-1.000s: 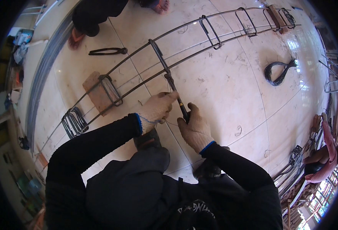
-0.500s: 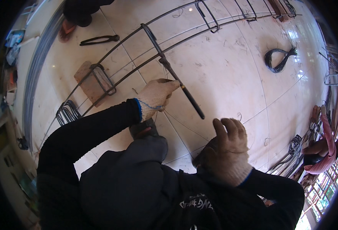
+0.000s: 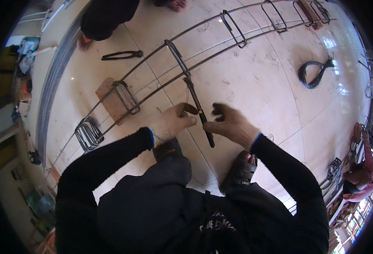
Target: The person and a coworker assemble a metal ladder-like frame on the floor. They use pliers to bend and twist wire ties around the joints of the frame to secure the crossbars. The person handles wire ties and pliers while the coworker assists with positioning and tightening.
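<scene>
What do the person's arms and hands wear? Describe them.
Both arms are in long black sleeves with blue cuffs at the wrists. The left hand and right hand wear light beige knitted work gloves, dirty and darkened at the fingertips.

Black long sleeves with blue cuffs, pale work gloves on both hands (image 3: 203, 122), dark trousers, sandals

My gloved left hand (image 3: 173, 122) grips the dark tool handle (image 3: 203, 125) over the long rebar rods (image 3: 161, 86). My right hand (image 3: 231, 125) curls just beside it, fingers apart. Stirrup loops (image 3: 125, 97) sit on a wooden block (image 3: 106, 95).
</scene>
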A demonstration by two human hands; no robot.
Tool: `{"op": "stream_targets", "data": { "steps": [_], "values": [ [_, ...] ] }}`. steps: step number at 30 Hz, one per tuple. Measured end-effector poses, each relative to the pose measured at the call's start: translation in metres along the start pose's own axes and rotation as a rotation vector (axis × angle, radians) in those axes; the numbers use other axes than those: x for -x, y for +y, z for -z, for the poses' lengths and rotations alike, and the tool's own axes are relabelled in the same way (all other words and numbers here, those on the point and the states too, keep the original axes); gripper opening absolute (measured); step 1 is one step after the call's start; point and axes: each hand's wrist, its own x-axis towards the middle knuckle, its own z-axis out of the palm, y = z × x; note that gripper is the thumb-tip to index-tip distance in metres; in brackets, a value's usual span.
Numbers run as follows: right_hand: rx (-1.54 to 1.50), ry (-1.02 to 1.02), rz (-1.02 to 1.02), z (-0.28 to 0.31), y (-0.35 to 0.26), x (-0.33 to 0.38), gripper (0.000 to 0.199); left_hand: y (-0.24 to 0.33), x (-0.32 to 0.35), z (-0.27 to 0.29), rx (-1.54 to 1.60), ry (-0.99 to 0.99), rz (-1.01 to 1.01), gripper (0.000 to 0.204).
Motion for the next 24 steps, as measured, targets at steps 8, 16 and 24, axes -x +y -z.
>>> {"op": "stream_targets", "data": {
  "steps": [8, 16, 24],
  "values": [
    [-0.476, -0.428, -0.217, -0.021, 0.033, -0.030, 0.056, -0.038, 0.054, -0.005, 0.177, -0.018, 0.223, 0.043],
    [0.047, -0.211, -0.045, -0.026, 0.029, -0.025, 0.073, -0.032, 0.054, -0.015, -0.278, -0.084, 0.093, 0.052],
    [-1.142, -0.843, -0.297, 0.017, 0.050, -0.035, 0.069, -0.033, 0.057, -0.007, -0.097, -0.138, 0.122, 0.049]
  ]
}}
